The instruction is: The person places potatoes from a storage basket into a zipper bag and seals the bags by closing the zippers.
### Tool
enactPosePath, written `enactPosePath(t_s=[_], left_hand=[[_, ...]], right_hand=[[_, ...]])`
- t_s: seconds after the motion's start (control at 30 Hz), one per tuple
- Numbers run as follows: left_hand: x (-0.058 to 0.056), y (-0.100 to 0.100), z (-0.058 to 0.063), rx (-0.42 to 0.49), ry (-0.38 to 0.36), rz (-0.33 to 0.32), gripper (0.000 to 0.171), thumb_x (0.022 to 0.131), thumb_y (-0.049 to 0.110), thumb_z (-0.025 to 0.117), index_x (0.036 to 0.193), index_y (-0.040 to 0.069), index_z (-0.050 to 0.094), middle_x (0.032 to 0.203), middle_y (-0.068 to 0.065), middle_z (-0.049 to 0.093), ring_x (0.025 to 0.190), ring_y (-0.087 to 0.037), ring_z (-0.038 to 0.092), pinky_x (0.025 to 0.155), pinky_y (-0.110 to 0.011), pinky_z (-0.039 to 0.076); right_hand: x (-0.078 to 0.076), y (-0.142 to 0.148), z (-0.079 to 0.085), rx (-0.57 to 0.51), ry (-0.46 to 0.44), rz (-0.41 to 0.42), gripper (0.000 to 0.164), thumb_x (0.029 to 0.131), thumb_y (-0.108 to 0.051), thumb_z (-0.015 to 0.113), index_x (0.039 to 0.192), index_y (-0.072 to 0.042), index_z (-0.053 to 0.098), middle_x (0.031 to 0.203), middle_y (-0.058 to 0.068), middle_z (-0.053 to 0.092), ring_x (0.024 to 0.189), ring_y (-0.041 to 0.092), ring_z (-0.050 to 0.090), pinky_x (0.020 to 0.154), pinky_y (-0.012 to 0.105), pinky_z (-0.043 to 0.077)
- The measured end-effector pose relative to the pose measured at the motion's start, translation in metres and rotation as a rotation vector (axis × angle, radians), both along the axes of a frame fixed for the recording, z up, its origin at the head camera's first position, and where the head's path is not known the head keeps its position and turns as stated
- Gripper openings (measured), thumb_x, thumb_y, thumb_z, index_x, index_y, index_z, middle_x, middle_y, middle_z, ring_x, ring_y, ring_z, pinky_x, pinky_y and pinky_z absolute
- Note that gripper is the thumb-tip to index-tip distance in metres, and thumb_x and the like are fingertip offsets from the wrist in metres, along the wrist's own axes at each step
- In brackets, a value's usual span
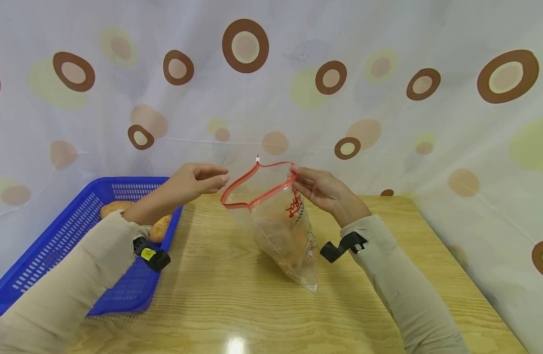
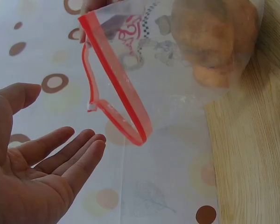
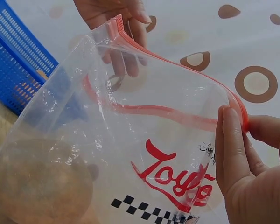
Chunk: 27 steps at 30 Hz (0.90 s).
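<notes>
A clear zip bag (image 1: 276,231) with a red zip edge and red lettering stands tilted over the table, its mouth gaping. Brown potatoes (image 2: 214,37) lie in its bottom, seen through the plastic. My right hand (image 1: 320,189) pinches the bag's rim at the right corner, thumb on one side and fingers on the other in the right wrist view. To the left of the mouth, my left hand (image 1: 196,182) is held with its fingers extended and nothing in them. In the left wrist view its fingertips point toward the red rim, a little apart from it. A white slider (image 2: 92,106) sits on the zip.
A blue plastic basket (image 1: 158,275) stands on the left of the wooden table (image 1: 236,305), with potatoes (image 1: 161,228) in it, partly hidden by my left forearm. A white cloth (image 1: 280,108) patterned with brown rings hangs behind and along the right side.
</notes>
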State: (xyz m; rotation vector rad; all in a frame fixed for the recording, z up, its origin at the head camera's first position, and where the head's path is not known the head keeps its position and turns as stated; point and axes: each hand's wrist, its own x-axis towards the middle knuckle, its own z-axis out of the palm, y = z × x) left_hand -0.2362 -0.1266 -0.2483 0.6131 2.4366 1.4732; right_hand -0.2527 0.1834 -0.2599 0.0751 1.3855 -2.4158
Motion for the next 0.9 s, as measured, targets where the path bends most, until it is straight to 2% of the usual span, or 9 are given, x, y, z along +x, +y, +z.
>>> enactPosePath(t_s=[0.13,0.33,0.43,0.6,0.73,0.9], left_hand=[[0.001,-0.016,-0.001,-0.011,0.028,0.007,0.057,0.097,0.037,0.056,0.143,0.005,0.043,0.131,-0.019,0.057,0.126,-0.032,0.051,0.107,-0.045,0.039],[0.000,-0.041,-0.006,-0.079,0.021,0.096,0.065,0.096,0.044,0.055,0.146,0.007,0.039,0.145,-0.016,0.044,0.131,-0.035,0.044,0.109,-0.052,0.035],[-0.003,-0.054,-0.011,-0.101,0.004,0.143,0.069,0.094,0.048,0.056,0.147,0.009,0.038,0.145,-0.016,0.044,0.132,-0.035,0.043,0.109,-0.052,0.034],[-0.008,-0.072,-0.020,-0.065,-0.038,0.226,0.072,0.093,0.048,0.057,0.148,0.008,0.035,0.149,-0.015,0.040,0.135,-0.034,0.038,0.112,-0.052,0.029],[-0.010,-0.083,-0.026,-0.032,-0.064,0.267,0.075,0.094,0.046,0.057,0.150,0.005,0.030,0.151,-0.017,0.035,0.140,-0.035,0.027,0.115,-0.054,0.020],[-0.012,-0.096,-0.035,-0.089,-0.045,0.304,0.080,0.093,0.049,0.056,0.151,0.002,0.025,0.153,-0.020,0.030,0.143,-0.038,0.020,0.114,-0.058,0.016]], right_hand=[[0.000,0.000,0.000,0.004,-0.002,-0.001,0.021,0.097,-0.004,0.054,0.088,-0.005,0.073,0.083,0.009,0.069,0.075,0.014,0.068,0.068,0.019,0.056],[-0.002,0.000,-0.001,0.014,-0.006,-0.005,0.021,0.097,-0.004,0.054,0.088,-0.006,0.073,0.083,0.008,0.069,0.075,0.014,0.068,0.068,0.019,0.056],[-0.002,0.000,-0.001,0.017,-0.006,-0.009,0.021,0.097,-0.004,0.054,0.087,-0.006,0.073,0.083,0.008,0.069,0.075,0.014,0.068,0.067,0.019,0.056],[-0.002,0.000,-0.001,0.016,0.005,-0.007,0.021,0.097,-0.004,0.054,0.087,-0.006,0.073,0.083,0.007,0.070,0.075,0.013,0.068,0.068,0.019,0.056],[-0.001,0.000,-0.002,0.013,0.007,-0.005,0.021,0.096,-0.004,0.054,0.088,-0.006,0.073,0.083,0.007,0.070,0.075,0.013,0.068,0.068,0.019,0.056],[-0.001,0.000,-0.002,0.006,0.003,-0.004,0.021,0.097,-0.004,0.054,0.087,-0.005,0.073,0.083,0.007,0.070,0.074,0.013,0.068,0.067,0.019,0.056]])
